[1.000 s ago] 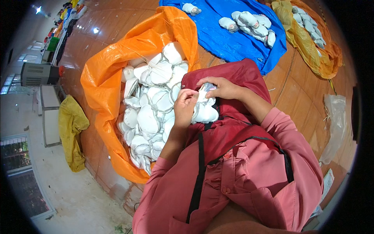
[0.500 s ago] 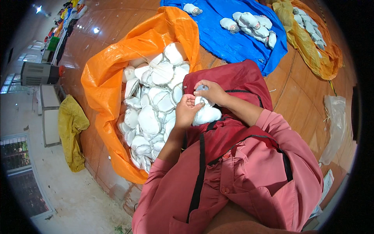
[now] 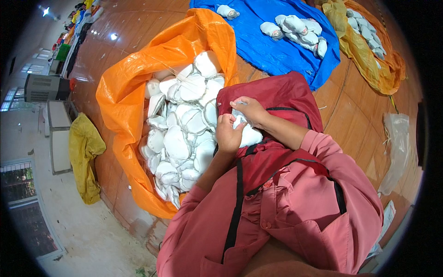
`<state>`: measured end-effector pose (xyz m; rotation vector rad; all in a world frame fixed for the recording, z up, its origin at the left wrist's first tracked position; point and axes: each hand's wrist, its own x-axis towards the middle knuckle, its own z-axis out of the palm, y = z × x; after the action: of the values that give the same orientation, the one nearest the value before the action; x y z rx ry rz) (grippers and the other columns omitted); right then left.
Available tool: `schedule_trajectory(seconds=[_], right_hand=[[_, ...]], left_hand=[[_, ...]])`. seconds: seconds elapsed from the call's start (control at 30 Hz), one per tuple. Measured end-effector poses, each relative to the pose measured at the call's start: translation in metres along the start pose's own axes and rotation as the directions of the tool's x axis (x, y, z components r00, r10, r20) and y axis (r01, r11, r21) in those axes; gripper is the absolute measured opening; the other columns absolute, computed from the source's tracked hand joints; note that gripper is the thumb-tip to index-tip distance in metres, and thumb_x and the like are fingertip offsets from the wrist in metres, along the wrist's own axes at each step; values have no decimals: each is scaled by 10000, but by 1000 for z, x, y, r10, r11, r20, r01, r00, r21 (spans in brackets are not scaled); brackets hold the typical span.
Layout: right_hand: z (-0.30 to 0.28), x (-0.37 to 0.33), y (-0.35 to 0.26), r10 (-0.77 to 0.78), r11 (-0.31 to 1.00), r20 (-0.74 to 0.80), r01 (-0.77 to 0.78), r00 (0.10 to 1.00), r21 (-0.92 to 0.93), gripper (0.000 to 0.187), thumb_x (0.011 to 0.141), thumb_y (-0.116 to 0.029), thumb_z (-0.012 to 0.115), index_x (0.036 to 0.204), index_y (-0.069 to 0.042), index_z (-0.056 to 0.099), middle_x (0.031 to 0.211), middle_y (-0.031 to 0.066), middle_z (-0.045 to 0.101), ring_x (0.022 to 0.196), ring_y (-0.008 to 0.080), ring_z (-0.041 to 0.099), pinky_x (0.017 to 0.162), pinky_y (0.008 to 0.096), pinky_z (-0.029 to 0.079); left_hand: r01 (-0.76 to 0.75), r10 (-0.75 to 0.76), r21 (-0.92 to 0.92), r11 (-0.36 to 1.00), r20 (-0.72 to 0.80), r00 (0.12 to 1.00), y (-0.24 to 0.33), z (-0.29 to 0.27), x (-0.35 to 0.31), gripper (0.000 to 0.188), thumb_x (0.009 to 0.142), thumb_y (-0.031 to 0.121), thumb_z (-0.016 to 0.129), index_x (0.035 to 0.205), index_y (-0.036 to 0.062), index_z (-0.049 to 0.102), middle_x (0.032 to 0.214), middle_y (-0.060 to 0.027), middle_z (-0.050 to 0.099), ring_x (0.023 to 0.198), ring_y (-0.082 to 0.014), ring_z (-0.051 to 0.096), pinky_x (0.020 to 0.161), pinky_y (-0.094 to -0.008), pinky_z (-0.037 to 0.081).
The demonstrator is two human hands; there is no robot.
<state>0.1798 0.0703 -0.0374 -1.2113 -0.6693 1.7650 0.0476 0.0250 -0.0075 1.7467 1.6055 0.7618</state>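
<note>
While left hand (image 3: 228, 135) and right hand (image 3: 252, 111) pinch it, the white bundle (image 3: 251, 137) bulges below their grip.

Bright light makes the orange bag (image 3: 121, 90) shine — white pads (image 3: 176, 142) inside it look palest. Glare spots the floor (image 3: 99, 51) up-left of it; shadow patches the shirt (image 3: 288, 198) lower-right. Left, the window (image 3: 20, 183) bends toward the black rim.
</note>
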Motion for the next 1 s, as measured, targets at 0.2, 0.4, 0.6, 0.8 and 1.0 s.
schedule_trajectory(seconds=[0.2, 0.4, 0.6, 0.8, 1.0], right_hand=[[-27, -12, -29, 115, 986, 408, -55, 906, -154, 359, 911, -128, 664, 1237, -7, 573, 1155, 59, 613, 1051, 144, 572, 917, 271, 464], [-37, -6, -1, 43, 986, 318, 12, 947, -167, 550, 792, -10, 755, 1297, 20, 538, 1202, 102, 611, 1095, 166, 568, 968, 295, 453], [-24, -13, 3, 64, 993, 190, -44, 980, -107, 500, 786, 12, 752, 1250, 31, 566, 1134, 91, 640, 1020, 165, 603, 909, 299, 493], [-21, -14, -2, 8, 971, 220, 45, 975, -234, 481, 795, -12, 754, 1241, 15, 576, 1113, 70, 637, 1001, 160, 598, 894, 292, 491], [-3, -27, -9, -322, 738, 298, 436, 899, -515, 642, 730, -95, 811, 1292, -31, 507, 1054, 99, 622, 956, 194, 597, 868, 318, 485]], left_hand=[[274, -229, -387, 880, 158, 960, -46, -1, 8, 356, 700, 38, 816, 867, 23, 501, 845, -56, 566, 717, -102, 547, 631, -265, 464], [351, -251, -658, 666, 245, 936, -45, -3, 9, 368, 751, -100, 721, 1020, 13, 496, 901, -39, 577, 797, -110, 588, 720, -233, 504], [378, -277, -641, 668, 257, 926, -48, -2, 5, 372, 757, -91, 713, 1037, -5, 484, 940, -58, 577, 839, -108, 578, 758, -243, 501], [298, -140, -590, 750, 299, 944, -35, -22, 5, 531, 756, -47, 739, 1193, 14, 445, 1031, -82, 571, 949, -138, 582, 817, -267, 501], [186, -76, -186, 965, 478, 875, -9, -64, 33, 518, 803, 250, 751, 1231, 53, 534, 1068, -111, 639, 989, -192, 621, 822, -306, 499]])
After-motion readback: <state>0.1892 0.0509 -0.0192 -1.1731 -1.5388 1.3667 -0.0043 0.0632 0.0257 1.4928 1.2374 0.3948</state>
